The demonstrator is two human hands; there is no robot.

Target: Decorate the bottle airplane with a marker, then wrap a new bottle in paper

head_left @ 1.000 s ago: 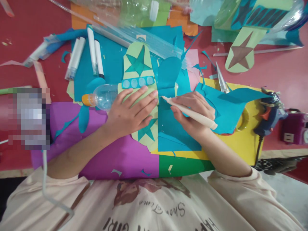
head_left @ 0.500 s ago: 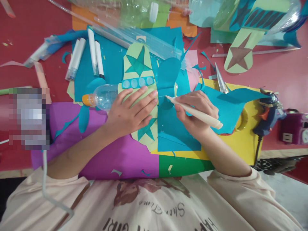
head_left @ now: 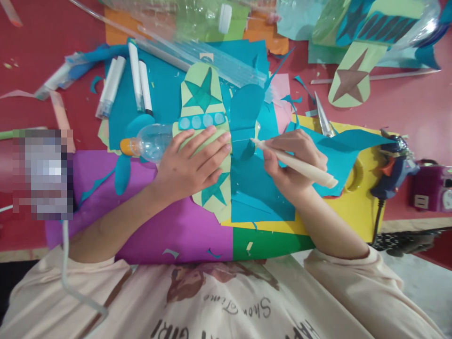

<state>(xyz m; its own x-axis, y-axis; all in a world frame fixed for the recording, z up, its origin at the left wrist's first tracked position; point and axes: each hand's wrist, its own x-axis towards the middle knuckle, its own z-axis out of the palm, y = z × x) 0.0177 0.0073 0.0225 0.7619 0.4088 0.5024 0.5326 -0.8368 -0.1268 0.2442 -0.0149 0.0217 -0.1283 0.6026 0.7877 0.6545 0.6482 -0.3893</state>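
Note:
My left hand lies flat with fingers outstretched on a pale green paper piece that wraps over a clear plastic bottle with an orange cap. Blue-green stars and a blue strip with round dots decorate this paper. In my right hand is a white pen, pinched between thumb and fingers. Its tip is at a blue paper sheet, by the right end of a thin pale line. A rounded blue cutout sits just above.
Scissors lie partly under blue paper at right, near a tape roll and a glue gun. Several white markers are at upper left. Another decorated bottle occupies the top right. Purple paper covers the near left.
My right hand has slid a little to the right with the pen, and the pale line on the blue sheet now reaches farther right. My left hand stays in place.

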